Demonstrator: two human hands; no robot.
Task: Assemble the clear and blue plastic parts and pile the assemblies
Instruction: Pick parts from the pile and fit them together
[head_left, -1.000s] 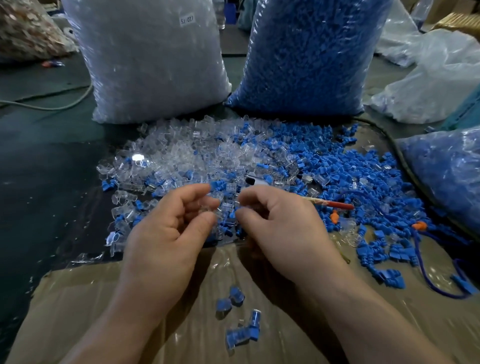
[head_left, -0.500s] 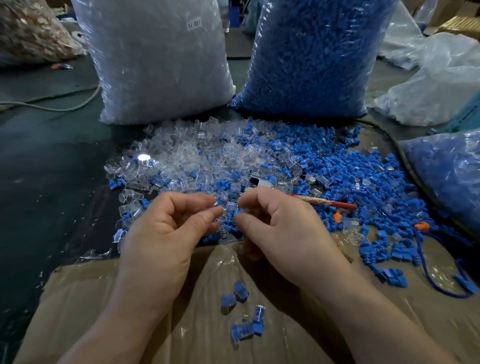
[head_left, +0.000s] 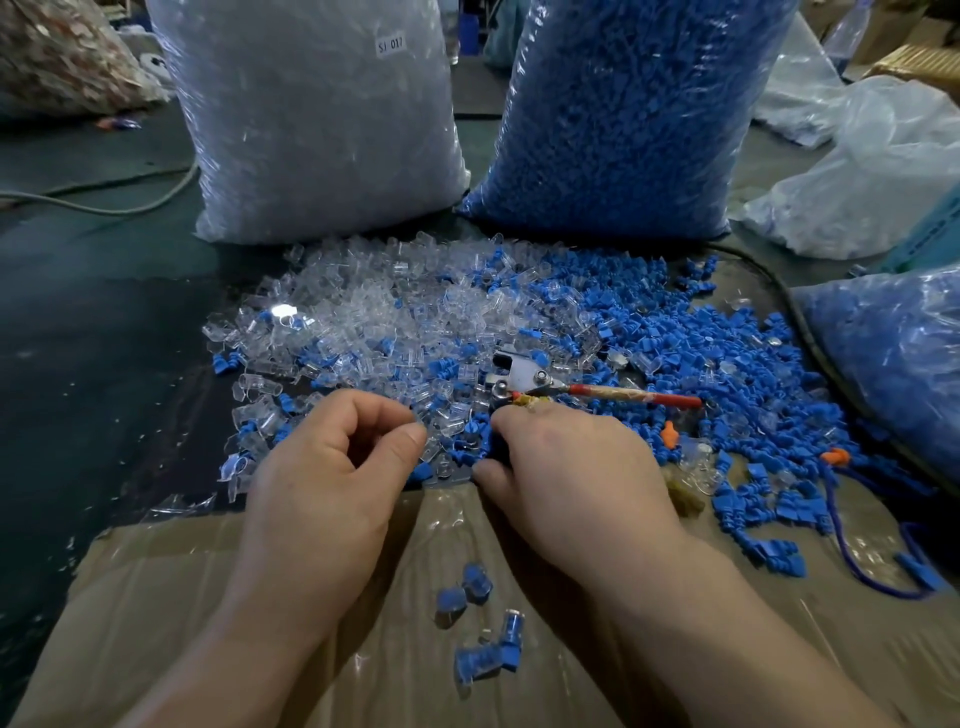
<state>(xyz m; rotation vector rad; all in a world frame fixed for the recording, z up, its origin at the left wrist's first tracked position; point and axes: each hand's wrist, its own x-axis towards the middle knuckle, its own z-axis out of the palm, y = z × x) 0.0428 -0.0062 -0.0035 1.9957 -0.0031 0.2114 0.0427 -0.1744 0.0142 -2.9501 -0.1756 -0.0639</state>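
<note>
Left hand (head_left: 332, 467) was curled thumb-to-fingertip by the clear parts (head_left: 374, 312); whether anything was pinched couldn't be made out. A few assemblies (head_left: 475, 662) were seen lying nearer. Right hand (head_left: 571, 467) was curled into the blue parts (head_left: 675, 338), grip hidden. Light, slippery bits, probably best pinched at the sides.

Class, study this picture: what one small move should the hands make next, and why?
Probably the right hand should pick a blue part from the loose parts beneath it and bring it to the left hand, whose thumb and forefinger are curled together. Only a few assemblies lie on the cardboard.
</note>
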